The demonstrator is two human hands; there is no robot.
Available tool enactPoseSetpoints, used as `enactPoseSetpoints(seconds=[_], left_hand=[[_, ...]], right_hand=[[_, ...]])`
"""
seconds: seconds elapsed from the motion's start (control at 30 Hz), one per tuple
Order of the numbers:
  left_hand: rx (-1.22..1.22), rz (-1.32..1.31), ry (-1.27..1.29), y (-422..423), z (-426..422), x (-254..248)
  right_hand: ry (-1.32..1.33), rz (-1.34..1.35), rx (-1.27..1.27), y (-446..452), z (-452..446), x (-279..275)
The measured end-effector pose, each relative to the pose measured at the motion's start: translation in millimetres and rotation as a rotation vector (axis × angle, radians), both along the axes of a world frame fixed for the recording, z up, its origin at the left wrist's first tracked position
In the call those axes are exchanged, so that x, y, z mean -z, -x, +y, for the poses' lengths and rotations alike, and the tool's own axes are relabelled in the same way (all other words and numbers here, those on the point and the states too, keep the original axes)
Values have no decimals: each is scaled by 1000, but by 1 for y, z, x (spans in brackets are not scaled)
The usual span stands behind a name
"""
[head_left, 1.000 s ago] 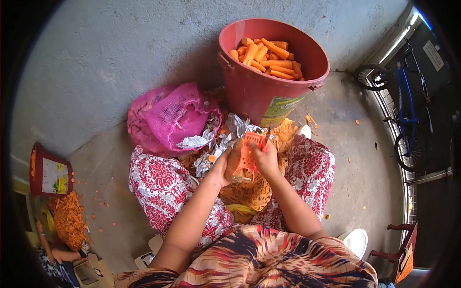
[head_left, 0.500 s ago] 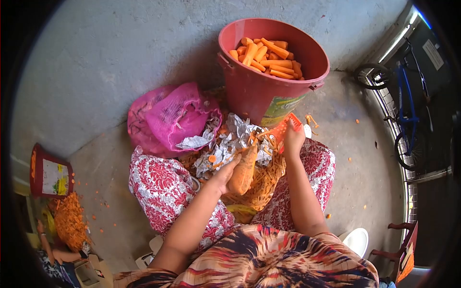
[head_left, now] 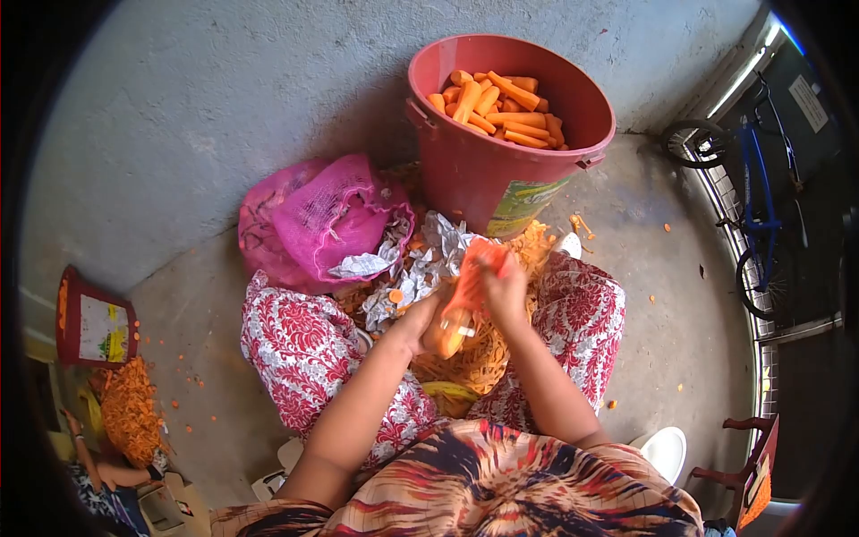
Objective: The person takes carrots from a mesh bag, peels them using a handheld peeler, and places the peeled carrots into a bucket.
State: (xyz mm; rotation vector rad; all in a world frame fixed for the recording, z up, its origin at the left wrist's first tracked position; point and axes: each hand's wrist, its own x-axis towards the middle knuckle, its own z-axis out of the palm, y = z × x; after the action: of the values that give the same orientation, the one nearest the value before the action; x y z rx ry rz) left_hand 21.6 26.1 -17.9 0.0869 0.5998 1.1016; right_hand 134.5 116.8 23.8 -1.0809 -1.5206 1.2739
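My left hand (head_left: 417,324) is closed around a thick carrot (head_left: 450,343) above my lap. In my right hand (head_left: 506,292) is an orange plastic peeler (head_left: 472,274), slightly blurred, with its blade end lying over the carrot. The peeler covers much of the carrot. Below both hands a heap of carrot peelings (head_left: 479,362) lies between my legs. Crumpled silvery-grey paper (head_left: 420,282) sits just beyond my left hand.
A tall red bucket (head_left: 488,179) of peeled carrots stands ahead by the wall, beside a pink mesh sack (head_left: 313,219). Far left are a smaller red bucket (head_left: 97,331), more peelings (head_left: 130,416) and another person's arm (head_left: 85,456). At right is a blue bicycle (head_left: 756,201).
My right hand has brought the peeler left and toward me, from beside my right knee onto the carrot. My left hand stays in nearly the same place with the carrot.
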Motion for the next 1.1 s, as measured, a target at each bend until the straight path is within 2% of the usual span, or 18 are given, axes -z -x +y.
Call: enactPoseSetpoints(seconds=[0.03,0.1,0.2,0.3,0.37,0.43,0.47,0.57,0.7,0.77,0.83,0.97,1.0,1.03,1.1], left_hand=[[30,1,-5,-1,-2,-2],[95,0,-11,-5,-10,-8],[24,-64,95,-4,-7,-2],[-76,-116,83,-3,-3,-4],[-170,-193,85,-5,2,-5],[-159,-151,44,-4,1,-5],[-155,-132,22,-4,0,-5],[-145,-86,12,-3,-1,-4],[-1,-4,10,-2,-3,-4],[30,70,-5,-5,-11,-17],[-27,142,-24,-11,-17,-34],[-38,72,44,-1,-9,-1],[-178,-13,48,-5,-6,-4],[-182,-26,41,-6,-5,-7],[-187,-45,26,-4,-4,-12]], right_hand=[[25,50,80,-4,14,1],[-13,-123,231,-19,39,-7],[-220,-245,324,-27,56,15],[41,-53,134,-13,15,-34],[96,6,-68,-5,-6,-29],[21,-31,-125,4,-24,-22],[-132,-143,-145,5,-28,-18],[-130,-277,-156,4,-29,-20],[-314,-113,100,-3,10,7],[-88,-138,252,-15,41,-5],[-79,-42,349,-23,57,-11],[27,-29,112,-16,23,-27],[55,-30,20,-12,8,-33],[84,-31,-73,-6,-7,-35],[-134,19,-123,6,-25,-20]])
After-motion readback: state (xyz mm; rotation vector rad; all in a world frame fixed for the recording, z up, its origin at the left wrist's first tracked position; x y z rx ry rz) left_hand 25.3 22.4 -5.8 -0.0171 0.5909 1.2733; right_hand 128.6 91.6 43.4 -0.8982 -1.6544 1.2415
